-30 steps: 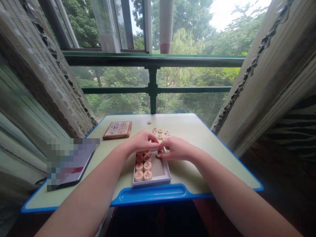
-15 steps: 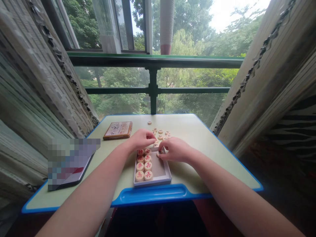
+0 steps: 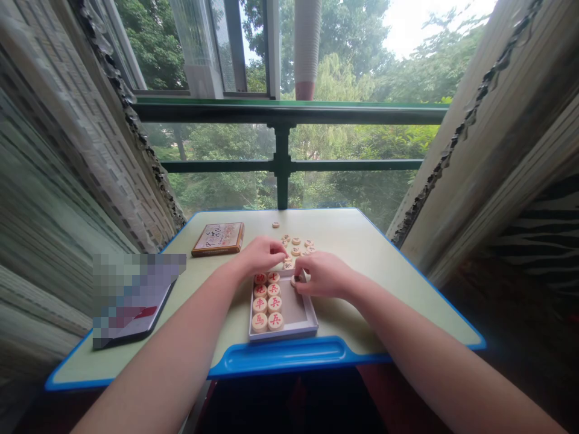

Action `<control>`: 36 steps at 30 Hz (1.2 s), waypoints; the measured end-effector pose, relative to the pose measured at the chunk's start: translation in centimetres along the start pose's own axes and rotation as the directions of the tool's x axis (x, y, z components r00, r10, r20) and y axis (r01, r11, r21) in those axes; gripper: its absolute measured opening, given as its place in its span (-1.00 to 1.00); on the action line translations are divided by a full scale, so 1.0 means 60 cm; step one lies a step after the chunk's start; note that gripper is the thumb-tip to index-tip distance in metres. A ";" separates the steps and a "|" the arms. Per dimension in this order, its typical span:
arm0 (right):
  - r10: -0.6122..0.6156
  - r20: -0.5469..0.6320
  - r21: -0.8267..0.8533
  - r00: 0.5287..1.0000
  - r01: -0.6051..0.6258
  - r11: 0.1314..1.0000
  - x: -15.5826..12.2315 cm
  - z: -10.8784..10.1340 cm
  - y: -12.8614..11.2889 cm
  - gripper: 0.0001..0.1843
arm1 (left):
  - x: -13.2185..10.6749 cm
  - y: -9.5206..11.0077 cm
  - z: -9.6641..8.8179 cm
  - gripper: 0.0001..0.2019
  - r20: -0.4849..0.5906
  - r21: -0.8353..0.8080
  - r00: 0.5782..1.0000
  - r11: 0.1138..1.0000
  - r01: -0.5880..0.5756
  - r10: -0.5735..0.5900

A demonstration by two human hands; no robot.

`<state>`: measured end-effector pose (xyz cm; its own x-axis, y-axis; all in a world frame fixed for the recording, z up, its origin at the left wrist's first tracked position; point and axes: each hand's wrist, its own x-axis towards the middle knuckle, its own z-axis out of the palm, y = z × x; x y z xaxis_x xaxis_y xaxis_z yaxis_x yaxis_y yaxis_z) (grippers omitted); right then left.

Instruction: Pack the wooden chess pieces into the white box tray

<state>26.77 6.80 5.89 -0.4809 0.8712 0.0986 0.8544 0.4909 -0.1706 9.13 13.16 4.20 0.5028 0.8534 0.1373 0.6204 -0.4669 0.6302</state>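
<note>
A shallow grey box (image 3: 304, 325) lies near the table's front edge with several round wooden chess pieces (image 3: 268, 299) in two columns along its left side. My left hand (image 3: 260, 255) is curled at the box's far edge, fingertips pinched on a loose piece (image 3: 287, 264). My right hand (image 3: 323, 274) rests at the box's far right corner, its fingers closed on another piece (image 3: 296, 279) held over the box. More loose pieces (image 3: 296, 242) lie just beyond both hands.
A brown box lid (image 3: 218, 239) lies at the back left of the green table (image 3: 393, 283), which has a blue rim and front tray. A dark tablet (image 3: 131, 307) sits at the left. Curtains hang on both sides; a green railing stands behind.
My left hand has shifted from the box's top edge out to the loose pieces beyond it. My right hand stays at the box's far right corner with its piece.
</note>
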 end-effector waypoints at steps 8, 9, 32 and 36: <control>0.024 -0.019 -0.053 1.000 -0.025 0.998 -0.001 0.001 0.003 -0.84 | 0.000 0.001 -0.004 -0.75 -0.054 0.039 0.998 0.998 0.047 -0.045; 0.024 -0.019 -0.057 1.000 -0.025 0.998 -0.001 0.001 0.003 -0.84 | 0.000 0.001 -0.005 -0.75 -0.069 0.041 0.996 0.998 0.054 -0.051; 0.038 -0.084 -0.075 0.996 -0.044 0.996 -0.004 -0.009 0.005 -0.80 | 0.001 -0.037 -0.039 -0.76 -0.278 0.419 0.958 0.889 0.183 -0.066; 0.167 -0.147 -0.043 0.975 -0.175 0.984 0.007 -0.005 0.022 -0.79 | -0.006 -0.049 -0.039 -0.67 -0.172 0.471 0.975 0.857 0.207 -0.141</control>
<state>27.74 7.83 5.99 -0.2968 0.9312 0.2117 0.9332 0.3298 -0.1425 5.74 14.74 4.08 0.2992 0.9378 0.1762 0.9197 -0.3326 0.2086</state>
